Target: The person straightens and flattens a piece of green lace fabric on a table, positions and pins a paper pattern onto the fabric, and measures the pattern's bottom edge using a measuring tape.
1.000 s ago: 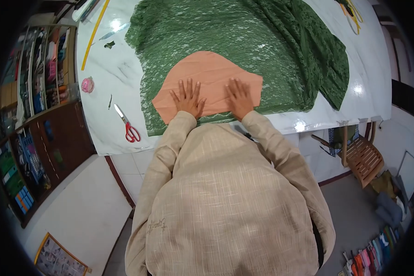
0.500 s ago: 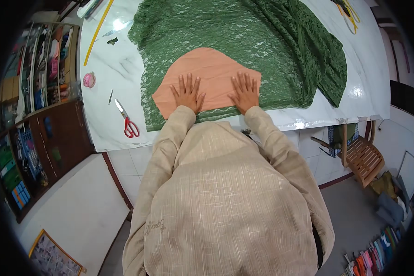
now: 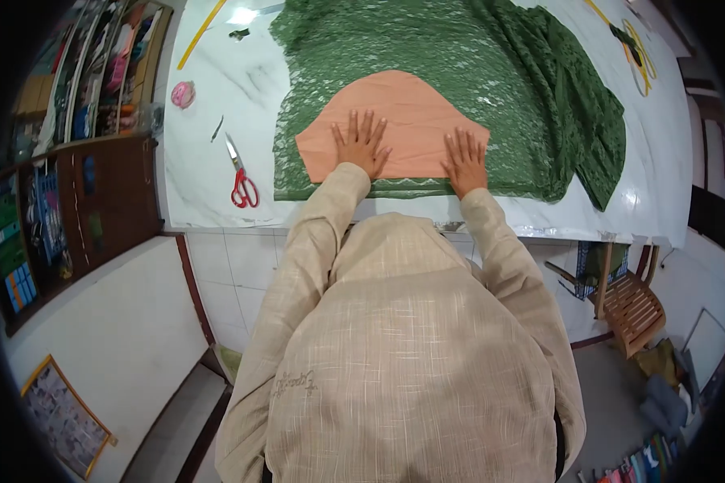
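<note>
Flat on the green lace fabric (image 3: 387, 56) lies a salmon-coloured piece (image 3: 403, 113) with a curved top edge. My left hand (image 3: 361, 145) rests palm down on its left part, fingers spread. At its right end my right hand (image 3: 466, 161) also lies flat, fingers slightly apart, near the lower right corner. Neither hand grips anything. The lace extends beyond the piece above and on both sides, with a narrow strip showing below it. Folds of the lace bunch up at the right.
Red-handled scissors (image 3: 242, 181) lie on the white table (image 3: 209, 177) left of the lace. A pink round object (image 3: 183, 95) and a yellow strip (image 3: 201, 35) are farther left. Yellow-handled scissors (image 3: 638, 60) lie at the back right. A wooden chair (image 3: 632, 310) stands below the table's right side.
My right hand has shifted right across the salmon piece, to its right end. My left hand stays flat on the left part. The whole view has turned and shifted somewhat.
</note>
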`<state>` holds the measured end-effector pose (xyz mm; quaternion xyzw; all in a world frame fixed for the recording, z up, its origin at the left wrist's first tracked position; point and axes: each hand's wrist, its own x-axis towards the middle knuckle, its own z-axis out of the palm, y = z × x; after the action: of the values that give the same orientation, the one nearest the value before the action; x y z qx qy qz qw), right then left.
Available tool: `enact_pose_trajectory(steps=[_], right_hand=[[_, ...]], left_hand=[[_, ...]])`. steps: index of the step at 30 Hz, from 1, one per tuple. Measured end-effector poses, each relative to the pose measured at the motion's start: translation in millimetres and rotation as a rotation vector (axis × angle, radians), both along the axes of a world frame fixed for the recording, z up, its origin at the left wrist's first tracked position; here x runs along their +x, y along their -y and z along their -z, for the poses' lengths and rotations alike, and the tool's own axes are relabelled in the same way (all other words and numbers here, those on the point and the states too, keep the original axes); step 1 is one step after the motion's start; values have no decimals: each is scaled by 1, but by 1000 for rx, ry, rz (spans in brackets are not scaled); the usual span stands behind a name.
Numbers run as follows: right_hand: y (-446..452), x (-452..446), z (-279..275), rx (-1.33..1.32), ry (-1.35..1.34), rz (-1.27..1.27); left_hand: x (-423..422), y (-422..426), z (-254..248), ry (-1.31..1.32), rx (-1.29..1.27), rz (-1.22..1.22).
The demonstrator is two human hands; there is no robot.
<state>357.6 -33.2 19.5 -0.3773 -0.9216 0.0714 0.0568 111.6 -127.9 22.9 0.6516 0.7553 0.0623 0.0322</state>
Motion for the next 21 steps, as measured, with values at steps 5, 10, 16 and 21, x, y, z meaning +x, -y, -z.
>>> enact_pose_trajectory(steps=[5,10,16,21], right_hand=[[2,2,0,16,32,-7],[3,2,-1,65,79,-13],[4,-1,-3,75,118,1],[2,-1,-3,88,118,-17]], left_hand=[[0,1,2,18,24,2],[9,-6,-1,61,18,-30],[48,3,0,-41,-11,-210],[47,12,-1,125,52,-242]])
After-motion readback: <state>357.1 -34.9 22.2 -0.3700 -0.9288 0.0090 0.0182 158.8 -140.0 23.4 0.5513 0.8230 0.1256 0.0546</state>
